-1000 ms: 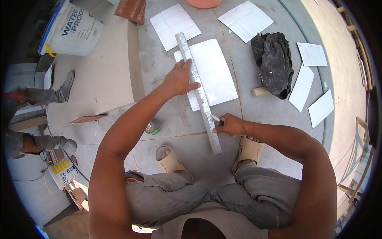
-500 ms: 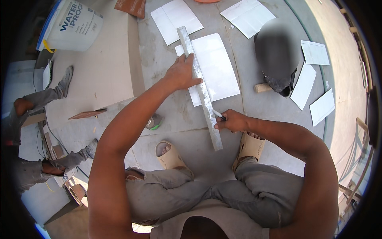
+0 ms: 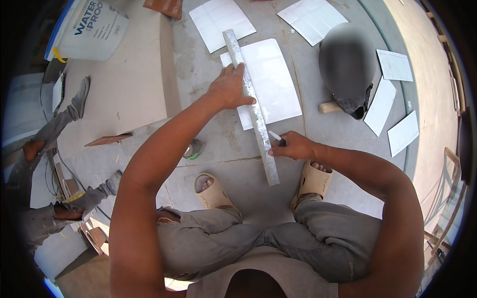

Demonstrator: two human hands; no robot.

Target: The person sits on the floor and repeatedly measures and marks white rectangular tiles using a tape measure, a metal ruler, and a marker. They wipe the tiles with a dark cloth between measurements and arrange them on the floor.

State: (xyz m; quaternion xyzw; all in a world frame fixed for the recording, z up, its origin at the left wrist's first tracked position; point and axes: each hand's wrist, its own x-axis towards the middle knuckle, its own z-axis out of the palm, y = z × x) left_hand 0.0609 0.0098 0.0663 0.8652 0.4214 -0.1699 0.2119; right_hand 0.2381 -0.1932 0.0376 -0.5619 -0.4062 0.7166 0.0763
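Observation:
My left hand [image 3: 229, 87] presses and grips a long, silvery, mottled straight bar [image 3: 260, 126] lying slantwise across a large white sheet [image 3: 278, 82] on the floor, thumb along one side. My right hand [image 3: 293, 146] is closed round a white marker [image 3: 276, 136] with a black part, held beside the bar's lower right edge; its thumb touches the bar, and the marker's tip points upward, slightly off the edge. The bar's near end rests over grey tile between my sandalled feet.
White pieces [image 3: 403, 130] lie around, beside a blurred dark bundle [image 3: 348, 69] with a wooden cylinder [image 3: 330, 108]. A translucent bucket [image 3: 89, 30] stands on a raised beige ledge [image 3: 124, 84]. A co-worker's legs [image 3: 67, 107] are at far left. A green-based object [image 3: 194, 151] sits behind my left forearm.
The view has shifted slightly, raising the scene in the picture. My marker's tip has moved slightly away from the bar's edge. The co-worker's lower foot has moved rightward.

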